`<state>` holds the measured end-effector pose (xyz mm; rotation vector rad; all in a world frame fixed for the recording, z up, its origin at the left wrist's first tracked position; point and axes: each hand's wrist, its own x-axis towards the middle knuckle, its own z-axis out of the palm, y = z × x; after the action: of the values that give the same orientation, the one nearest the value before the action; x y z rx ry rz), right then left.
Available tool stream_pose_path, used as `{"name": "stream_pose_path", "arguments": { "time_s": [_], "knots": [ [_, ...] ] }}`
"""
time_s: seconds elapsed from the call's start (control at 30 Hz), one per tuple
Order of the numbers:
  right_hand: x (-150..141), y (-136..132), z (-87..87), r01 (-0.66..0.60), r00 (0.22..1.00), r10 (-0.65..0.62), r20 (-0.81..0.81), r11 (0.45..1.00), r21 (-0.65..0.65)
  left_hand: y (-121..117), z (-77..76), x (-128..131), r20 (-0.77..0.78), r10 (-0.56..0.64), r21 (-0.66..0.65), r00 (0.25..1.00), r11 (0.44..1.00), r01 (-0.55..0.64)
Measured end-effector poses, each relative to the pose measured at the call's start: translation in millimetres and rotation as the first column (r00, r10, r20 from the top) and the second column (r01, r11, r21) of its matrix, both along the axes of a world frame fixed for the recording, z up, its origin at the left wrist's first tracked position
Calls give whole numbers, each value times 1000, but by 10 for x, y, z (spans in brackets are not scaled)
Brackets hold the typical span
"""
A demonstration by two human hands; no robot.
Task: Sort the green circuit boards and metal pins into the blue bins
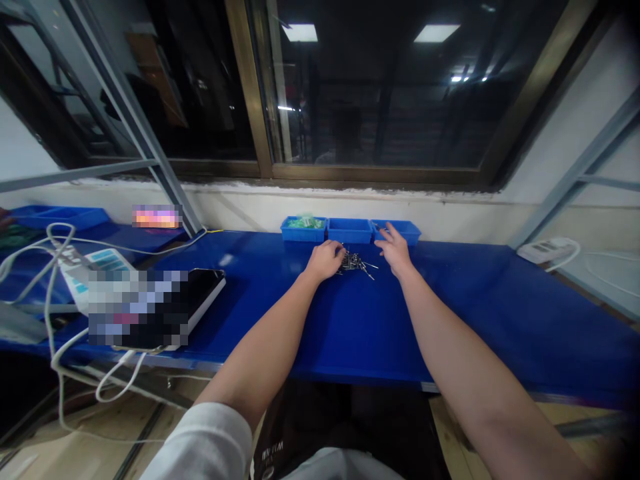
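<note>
A loose pile of thin, dark metal pins or screws (356, 261) lies on the blue table. My left hand (326, 260) rests at the pile's left side, its fingers curled and pressed together against the pieces. Whatever is between those fingertips is hidden. To the right, my right hand (394, 249) reaches over the front edge of the right blue bin (411, 233), fingers spread. Small pieces show near its fingertips, too tiny to make out. The middle blue bin (349, 231) stands just behind the pile. Green and clear bagged items (306, 222) fill the left blue bin (303, 235).
On the left, a phone-like device (200, 293) lies on a white stand with white cables (53, 293). Another lit screen (157, 217) and blue trays (65, 215) are behind it. A white power strip (545, 249) sits at right. Grey metal posts (173, 193) flank the table.
</note>
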<state>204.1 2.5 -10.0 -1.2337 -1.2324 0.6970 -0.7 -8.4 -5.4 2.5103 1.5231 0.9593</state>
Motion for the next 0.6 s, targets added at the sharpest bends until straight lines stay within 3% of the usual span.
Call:
{"name": "stream_pose_path", "arguments": {
  "time_s": [0.1, 0.3, 0.43, 0.6],
  "knots": [
    [43, 36, -43, 24, 1000, -24, 13, 998, -51, -1, 11, -4, -7, 11, -6, 1000, 1000, -11],
    [59, 54, -81, 77, 968, -49, 247, 992, -105, 39, -4, -25, -17, 92, -75, 996, 993, -93],
    [45, -30, 17, 131, 879, -39, 475, 978, -161, 96, -52, -77, -60, 160, -179, 985, 969, -169],
    [28, -82, 71, 87, 763, 127, 634, 951, -296, 129, -81, -114, -86, 189, -228, 978, 952, -204]
  ]
}}
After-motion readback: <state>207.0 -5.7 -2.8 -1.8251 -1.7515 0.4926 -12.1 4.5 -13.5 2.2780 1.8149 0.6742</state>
